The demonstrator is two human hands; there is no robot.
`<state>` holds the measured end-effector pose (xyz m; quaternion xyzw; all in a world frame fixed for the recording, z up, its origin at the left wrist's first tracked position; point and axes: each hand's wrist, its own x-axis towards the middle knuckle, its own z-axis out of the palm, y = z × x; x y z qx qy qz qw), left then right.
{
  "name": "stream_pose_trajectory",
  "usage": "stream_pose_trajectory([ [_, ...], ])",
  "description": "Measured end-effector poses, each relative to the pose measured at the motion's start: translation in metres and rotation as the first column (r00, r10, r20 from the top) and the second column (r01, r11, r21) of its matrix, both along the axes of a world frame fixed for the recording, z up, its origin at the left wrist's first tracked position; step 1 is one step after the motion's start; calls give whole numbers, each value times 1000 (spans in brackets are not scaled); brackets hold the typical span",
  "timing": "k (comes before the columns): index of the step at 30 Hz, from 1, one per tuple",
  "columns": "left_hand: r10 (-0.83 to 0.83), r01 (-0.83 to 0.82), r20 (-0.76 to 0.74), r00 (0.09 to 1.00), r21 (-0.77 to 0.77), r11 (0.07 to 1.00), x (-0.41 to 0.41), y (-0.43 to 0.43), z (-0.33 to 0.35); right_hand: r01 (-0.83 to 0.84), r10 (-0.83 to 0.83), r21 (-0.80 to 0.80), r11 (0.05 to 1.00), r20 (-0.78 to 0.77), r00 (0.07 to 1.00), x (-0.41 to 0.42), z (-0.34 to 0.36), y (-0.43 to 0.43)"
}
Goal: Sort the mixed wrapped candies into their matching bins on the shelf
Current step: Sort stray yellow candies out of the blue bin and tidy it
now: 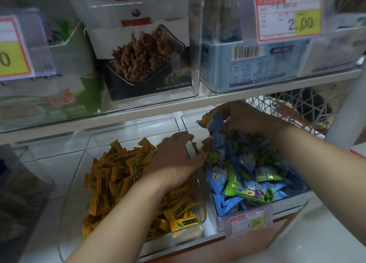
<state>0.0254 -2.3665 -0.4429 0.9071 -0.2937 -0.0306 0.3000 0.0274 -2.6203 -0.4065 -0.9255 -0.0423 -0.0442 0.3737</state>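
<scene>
Forearms enter from the bottom edge. Left hand (174,157), centre frame, lies palm down, fingers straight across the rims between the 2 clear plastic bins. Right hand (243,116), upper centre right, pinches a clutch of wrappers (214,124), blue with orange mixed in, above the right bin (211,205). Orange candies (118,183): slim, crinkly pillow packs heaped in the left bin (77,173). Blue and green candies (257,175): puffy, glossy, roughly triangular. Judgement: lift slowly, shed the blue ones back, carry only orange across the divider; slick film likely slips from a loose pinch.
</scene>
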Motion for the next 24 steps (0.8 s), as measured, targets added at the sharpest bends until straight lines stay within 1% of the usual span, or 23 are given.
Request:
stream_pose_trajectory([
  [1, 31, -31, 37, 999, -1, 1000, -2, -4, 2, 20, -20, 10, 1000, -3, 1000, -7, 4, -3],
  [3, 29, -24, 111, 993, -49, 999, -8, -17, 8, 108, -107, -49, 993, 11, 994, -20, 9, -7],
  [5, -69, 86, 160, 985, -102, 991, -15, -32, 15, 191, -191, -107, 976, 16, 982, -30, 9, -7],
  [6, -128, 146, 166, 978, -103, 984, -19, -39, 16, 201, -203, -134, 970, -5, 979, -35, 7, -6],
  [8, -216, 223, 165, 962, -29, 974, -26, -50, 14, 195, -207, -186, 963, -46, 977, -47, 3, -2],
  [9, -229, 227, 171, 958, 27, 973, -28, -54, 11, 209, -222, -187, 960, -55, 973, -52, 1, -3],
  [11, -208, 195, 188, 960, 86, 977, -27, -58, 8, 241, -251, -131, 962, -66, 966, -60, -4, -10],
  [13, -176, 161, 193, 965, 89, 983, -27, -59, 10, 248, -252, -49, 968, -103, 962, -68, -8, -17],
  [14, -168, 150, 194, 967, 103, 983, -28, -60, 11, 260, -262, -37, 965, -111, 959, -71, -9, -20],
  [17, -201, 158, 213, 956, 202, 966, -31, -58, 12, 334, -330, 28, 942, -97, 939, -73, -11, -22],
  [19, -240, 192, 193, 951, 237, 952, -31, -55, 13, 386, -382, 72, 920, -65, 922, -74, -8, -23],
  [20, -254, 211, 170, 952, 235, 949, -31, -54, 15, 416, -414, 97, 904, -46, 909, -75, -7, -24],
  [22, -272, 247, 124, 954, 185, 951, -32, -52, 20, 471, -479, 200, 859, -9, 878, -79, -4, -26],
  [24, -305, 292, 95, 948, 126, 948, -34, -50, 26, 472, -501, 312, 825, 17, 865, -86, -2, -26],
])
